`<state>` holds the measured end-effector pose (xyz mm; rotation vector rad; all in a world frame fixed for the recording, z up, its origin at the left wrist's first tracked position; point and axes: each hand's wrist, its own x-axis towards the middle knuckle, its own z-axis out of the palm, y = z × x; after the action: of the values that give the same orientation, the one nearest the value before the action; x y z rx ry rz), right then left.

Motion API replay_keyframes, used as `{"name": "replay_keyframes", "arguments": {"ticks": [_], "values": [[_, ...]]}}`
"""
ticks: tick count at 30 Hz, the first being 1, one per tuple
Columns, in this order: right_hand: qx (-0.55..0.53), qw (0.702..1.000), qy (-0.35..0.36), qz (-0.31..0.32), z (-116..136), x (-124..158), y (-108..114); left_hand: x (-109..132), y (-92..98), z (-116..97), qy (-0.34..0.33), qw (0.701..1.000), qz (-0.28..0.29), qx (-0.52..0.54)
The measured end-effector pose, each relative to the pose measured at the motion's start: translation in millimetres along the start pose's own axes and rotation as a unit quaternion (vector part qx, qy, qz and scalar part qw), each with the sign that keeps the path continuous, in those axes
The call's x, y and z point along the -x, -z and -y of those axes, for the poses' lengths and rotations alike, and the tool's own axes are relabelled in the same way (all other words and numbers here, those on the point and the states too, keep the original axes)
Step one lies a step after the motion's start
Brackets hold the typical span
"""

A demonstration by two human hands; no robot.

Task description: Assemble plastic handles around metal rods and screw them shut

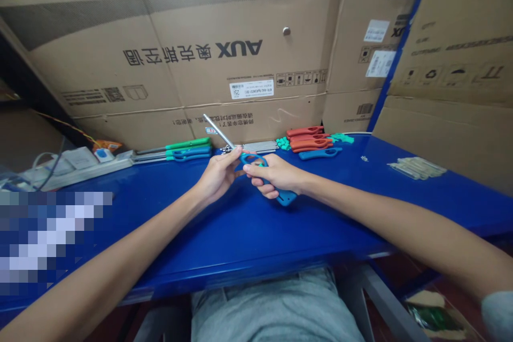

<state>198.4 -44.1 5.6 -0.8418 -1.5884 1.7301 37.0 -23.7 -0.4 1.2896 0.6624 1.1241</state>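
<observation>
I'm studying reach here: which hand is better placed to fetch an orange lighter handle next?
Probably the right hand: it is nearer the orange lighter handles. It holds a blue lighter handle, though, so that might first pass to the left hand, at the metal tube.

The held tool [286, 199] is bright blue with a silver tube [218, 131]. The counter [232, 240] is deep, glossy blue. One group of handles [310, 144] is orange-red; a loose handle [319, 154] is blue. Small parts [282, 143] are mint green, thin rods [260, 146] silver, slender sticks [417, 168] pale cream. The power strip [100, 164] is white. Brown cardboard [192, 10] carries black lettering [240, 49], white labels [251, 89] and a grey dotted band [108, 10]. The clothing [276, 310] is grey.
</observation>
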Motion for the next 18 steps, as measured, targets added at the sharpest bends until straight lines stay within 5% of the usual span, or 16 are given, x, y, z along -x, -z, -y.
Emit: {"name": "replay_keyframes", "arguments": {"ticks": [5, 9, 18], "values": [[-0.044, 0.999, -0.009, 0.021, 1, 0, -3, 0, -2.5, 1, 0.000, 1.000, -0.026, 0.009], [0.075, 0.995, 0.034, -0.064, -4, -4, -7, -2, -3.9, 7, -0.008, 0.997, -0.074, 0.003], [0.360, 0.903, 0.165, -0.167, -17, -11, -1, -4, 4.4, 8, -0.002, 0.999, -0.028, -0.017]]}}
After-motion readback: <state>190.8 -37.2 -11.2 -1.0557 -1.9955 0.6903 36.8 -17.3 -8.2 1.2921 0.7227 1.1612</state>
